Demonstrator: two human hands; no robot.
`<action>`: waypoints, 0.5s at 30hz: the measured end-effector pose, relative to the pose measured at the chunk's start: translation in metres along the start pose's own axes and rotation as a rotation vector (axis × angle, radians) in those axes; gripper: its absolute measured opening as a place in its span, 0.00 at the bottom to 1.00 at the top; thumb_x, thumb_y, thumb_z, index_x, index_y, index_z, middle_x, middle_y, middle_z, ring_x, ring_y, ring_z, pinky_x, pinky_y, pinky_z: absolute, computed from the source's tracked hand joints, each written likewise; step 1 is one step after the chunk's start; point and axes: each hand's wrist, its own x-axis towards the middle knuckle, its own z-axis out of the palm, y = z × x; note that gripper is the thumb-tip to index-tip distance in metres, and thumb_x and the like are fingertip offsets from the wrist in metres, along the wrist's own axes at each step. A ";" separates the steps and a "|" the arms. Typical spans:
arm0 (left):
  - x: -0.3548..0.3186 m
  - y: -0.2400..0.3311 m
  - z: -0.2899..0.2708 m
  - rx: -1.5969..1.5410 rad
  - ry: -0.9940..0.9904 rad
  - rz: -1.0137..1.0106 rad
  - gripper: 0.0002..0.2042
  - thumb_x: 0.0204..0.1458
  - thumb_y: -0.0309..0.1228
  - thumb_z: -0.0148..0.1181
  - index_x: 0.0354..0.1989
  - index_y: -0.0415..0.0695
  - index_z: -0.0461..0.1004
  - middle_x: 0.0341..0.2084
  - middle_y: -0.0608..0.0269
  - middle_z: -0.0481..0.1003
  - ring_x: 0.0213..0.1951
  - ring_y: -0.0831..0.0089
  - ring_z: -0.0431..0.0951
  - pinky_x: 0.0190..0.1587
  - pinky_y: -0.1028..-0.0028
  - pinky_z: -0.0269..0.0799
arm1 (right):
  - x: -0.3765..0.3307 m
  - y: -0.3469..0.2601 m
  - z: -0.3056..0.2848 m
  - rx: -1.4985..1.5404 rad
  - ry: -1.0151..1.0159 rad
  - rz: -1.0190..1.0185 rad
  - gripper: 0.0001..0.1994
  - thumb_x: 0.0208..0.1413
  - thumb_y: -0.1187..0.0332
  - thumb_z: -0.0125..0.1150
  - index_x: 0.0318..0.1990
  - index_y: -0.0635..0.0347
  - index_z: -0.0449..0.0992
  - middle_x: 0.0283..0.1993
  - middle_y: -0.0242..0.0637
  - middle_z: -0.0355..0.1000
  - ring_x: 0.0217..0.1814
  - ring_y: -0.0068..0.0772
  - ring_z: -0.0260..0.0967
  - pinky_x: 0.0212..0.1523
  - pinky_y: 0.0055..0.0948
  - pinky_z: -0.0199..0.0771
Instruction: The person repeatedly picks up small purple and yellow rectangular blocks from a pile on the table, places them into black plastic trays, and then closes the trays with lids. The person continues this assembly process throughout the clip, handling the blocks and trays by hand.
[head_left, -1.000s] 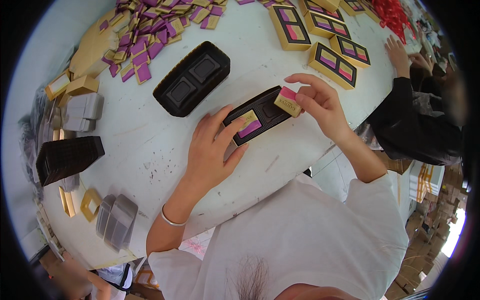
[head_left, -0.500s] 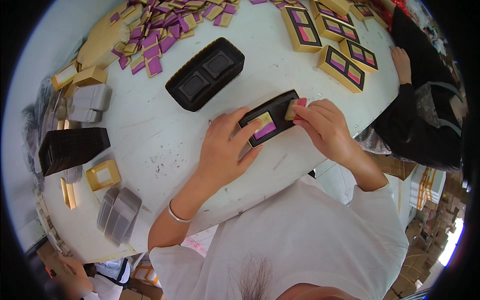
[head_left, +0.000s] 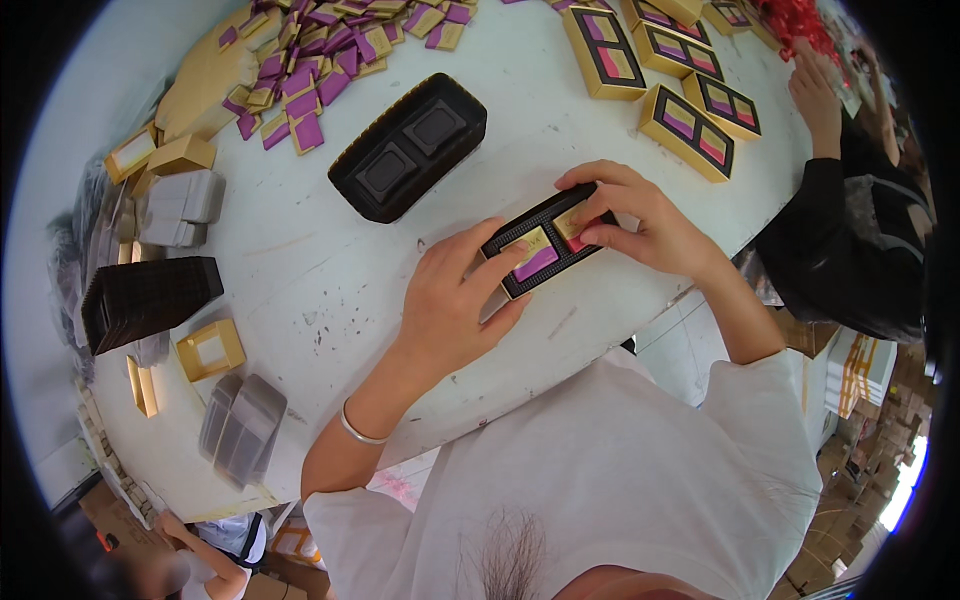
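A narrow box with a black two-compartment insert [head_left: 549,236] lies tilted on the table in front of me. My left hand [head_left: 450,290] grips its left end, with a fingertip on the purple-and-gold packet [head_left: 541,263] in the left compartment. In the right compartment lies a red-and-gold packet [head_left: 567,226], partly covered by fingers. My right hand [head_left: 655,225] is closed around the box's right end, thumb and fingers on that packet. Beyond the box stands a stack of black inserts [head_left: 408,150].
Purple-and-gold packets [head_left: 310,85] are heaped at the far left. Filled gold boxes [head_left: 686,135] stand at the far right, near another person's dark sleeve [head_left: 810,225]. Along the left are black inserts [head_left: 150,300], clear plastic covers [head_left: 242,430] and an empty gold box [head_left: 210,350].
The red-and-gold packet has gone from tilted in my right fingers to lying in the right compartment. My right hand has moved in over the box's end. The other person's arm has shifted away.
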 end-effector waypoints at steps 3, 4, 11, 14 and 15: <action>-0.003 0.000 0.002 0.018 0.014 0.030 0.23 0.36 0.28 0.70 0.45 0.46 0.76 0.50 0.53 0.70 0.45 0.59 0.73 0.45 0.66 0.70 | -0.001 -0.004 -0.002 -0.068 -0.105 -0.016 0.11 0.47 0.75 0.65 0.40 0.59 0.77 0.58 0.44 0.63 0.57 0.44 0.62 0.54 0.36 0.67; -0.003 -0.001 0.003 0.023 0.025 0.048 0.23 0.35 0.28 0.70 0.45 0.46 0.76 0.50 0.52 0.70 0.45 0.59 0.73 0.45 0.66 0.71 | -0.001 -0.005 -0.002 -0.119 -0.141 -0.041 0.13 0.48 0.74 0.65 0.43 0.59 0.78 0.58 0.46 0.62 0.61 0.46 0.60 0.56 0.37 0.66; -0.002 -0.003 0.005 0.026 0.042 0.095 0.24 0.34 0.26 0.70 0.46 0.46 0.75 0.51 0.51 0.69 0.45 0.56 0.74 0.45 0.64 0.72 | -0.009 0.015 0.013 -0.198 0.137 -0.307 0.12 0.45 0.73 0.67 0.40 0.59 0.78 0.53 0.43 0.65 0.52 0.43 0.64 0.50 0.35 0.67; -0.002 -0.005 0.005 -0.011 0.040 0.082 0.24 0.34 0.25 0.70 0.45 0.46 0.75 0.50 0.52 0.69 0.45 0.55 0.73 0.44 0.65 0.73 | -0.005 0.022 0.013 0.101 0.093 -0.110 0.14 0.46 0.74 0.67 0.43 0.58 0.75 0.49 0.40 0.65 0.51 0.38 0.63 0.49 0.32 0.66; 0.000 -0.003 0.004 -0.004 0.042 0.088 0.23 0.33 0.24 0.69 0.44 0.45 0.76 0.49 0.52 0.69 0.44 0.56 0.73 0.43 0.66 0.74 | -0.003 0.023 0.013 0.179 0.083 -0.046 0.15 0.46 0.74 0.66 0.43 0.58 0.74 0.48 0.39 0.65 0.50 0.37 0.63 0.49 0.31 0.65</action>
